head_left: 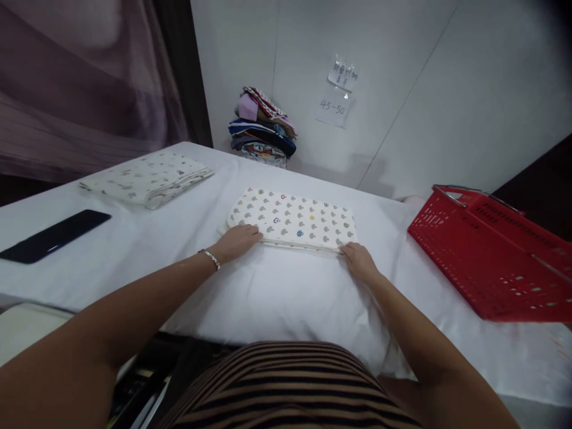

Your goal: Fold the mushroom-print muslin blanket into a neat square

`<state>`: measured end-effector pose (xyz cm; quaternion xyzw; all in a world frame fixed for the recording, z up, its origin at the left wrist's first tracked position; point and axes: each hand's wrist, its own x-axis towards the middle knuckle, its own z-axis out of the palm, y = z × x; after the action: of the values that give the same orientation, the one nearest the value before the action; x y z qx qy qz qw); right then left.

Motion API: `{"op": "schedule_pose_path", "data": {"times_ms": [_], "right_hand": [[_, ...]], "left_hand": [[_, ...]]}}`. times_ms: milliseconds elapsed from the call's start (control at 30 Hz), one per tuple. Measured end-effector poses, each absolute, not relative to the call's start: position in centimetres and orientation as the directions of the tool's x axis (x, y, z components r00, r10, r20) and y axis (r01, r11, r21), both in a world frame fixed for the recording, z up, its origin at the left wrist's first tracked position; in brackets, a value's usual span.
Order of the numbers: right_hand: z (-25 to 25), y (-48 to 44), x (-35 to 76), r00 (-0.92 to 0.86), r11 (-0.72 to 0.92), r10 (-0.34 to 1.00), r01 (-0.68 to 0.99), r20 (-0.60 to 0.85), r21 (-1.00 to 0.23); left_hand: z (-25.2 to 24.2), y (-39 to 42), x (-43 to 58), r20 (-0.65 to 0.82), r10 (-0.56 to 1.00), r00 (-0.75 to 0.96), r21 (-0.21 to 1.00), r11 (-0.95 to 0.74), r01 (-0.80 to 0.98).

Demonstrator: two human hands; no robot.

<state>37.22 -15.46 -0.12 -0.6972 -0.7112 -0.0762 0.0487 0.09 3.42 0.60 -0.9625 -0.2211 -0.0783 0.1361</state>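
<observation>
The folded cloth point(295, 217), printed with small grey and coloured shapes, was laid flat on the white-covered table point(286, 295), in front of the striped shirt point(290, 390). Its near edge, where several layers were shown, was touched at both ends. The left hand point(236, 241), with a bracelet point(211, 259) worn at the wrist, was placed over the near left corner; the right hand point(361, 263) was set at the near right corner. The thumbs were hidden — whether the edge was pinched or merely pressed could not be told for either hand.

A strip of white cover was left between the cloth's far edge and the table's far edge. On the left, a wider stretch separated it from a second patterned cloth point(147, 179), also folded, and from a black phone point(56, 235), which was cut off by the view's border. On the right, more cover was seen before the red basket point(482, 262) was reached. Beyond the far edge, a pile of folded fabrics point(263, 128) was stacked near the wall point(402, 53).
</observation>
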Motion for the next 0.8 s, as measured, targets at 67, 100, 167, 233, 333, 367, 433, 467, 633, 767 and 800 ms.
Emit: {"op": "schedule_pose_path", "data": {"times_ms": [67,100,167,233,333,367,433,467,633,767,800], "right_hand": [[0.1,-15.4,37.2,-0.017,0.01,0.988,0.999,0.154,0.047],[0.2,-15.3,37.2,-0.014,0.007,0.989,0.999,0.147,0.048],[0.3,-15.3,37.2,-0.012,0.005,0.99,0.999,0.138,0.048],[0.3,-15.2,37.2,-0.014,0.008,0.992,0.999,0.127,0.049],[0.3,-15.2,37.3,-0.019,0.012,0.993,0.998,0.119,0.064],[0.3,-15.3,37.4,-0.021,0.013,0.992,0.997,0.121,0.07],[0.1,-15.5,37.4,-0.024,0.013,0.99,0.996,0.139,0.083],[0.0,-15.7,37.3,-0.024,0.011,0.988,0.996,0.151,0.091],[-0.6,-16.1,36.9,-0.023,0.004,0.983,0.994,0.181,0.106],[-0.9,-16.3,36.6,-0.011,-0.009,0.978,0.995,0.207,0.097],[-1.0,-16.4,36.5,-0.009,-0.012,0.976,0.995,0.216,0.095]], "left_hand": [[0.7,3.3,0.3,0.201,0.405,0.892,-0.241,-0.862,0.446],[0.8,3.3,0.4,0.196,0.407,0.892,-0.247,-0.86,0.447],[0.9,3.2,0.6,0.184,0.414,0.891,-0.261,-0.854,0.45],[0.9,3.0,0.7,0.179,0.424,0.888,-0.279,-0.843,0.459],[0.9,2.8,0.8,0.184,0.442,0.878,-0.302,-0.825,0.478],[0.9,2.7,0.8,0.189,0.449,0.873,-0.307,-0.818,0.487],[0.9,2.6,0.7,0.209,0.457,0.864,-0.307,-0.808,0.502],[0.8,2.6,0.6,0.221,0.46,0.86,-0.304,-0.805,0.509],[0.5,2.2,0.3,0.274,0.468,0.84,-0.267,-0.802,0.534],[0.5,2.0,0.3,0.267,0.467,0.843,-0.24,-0.815,0.528],[0.5,2.0,0.3,0.269,0.468,0.842,-0.237,-0.815,0.529]]}}
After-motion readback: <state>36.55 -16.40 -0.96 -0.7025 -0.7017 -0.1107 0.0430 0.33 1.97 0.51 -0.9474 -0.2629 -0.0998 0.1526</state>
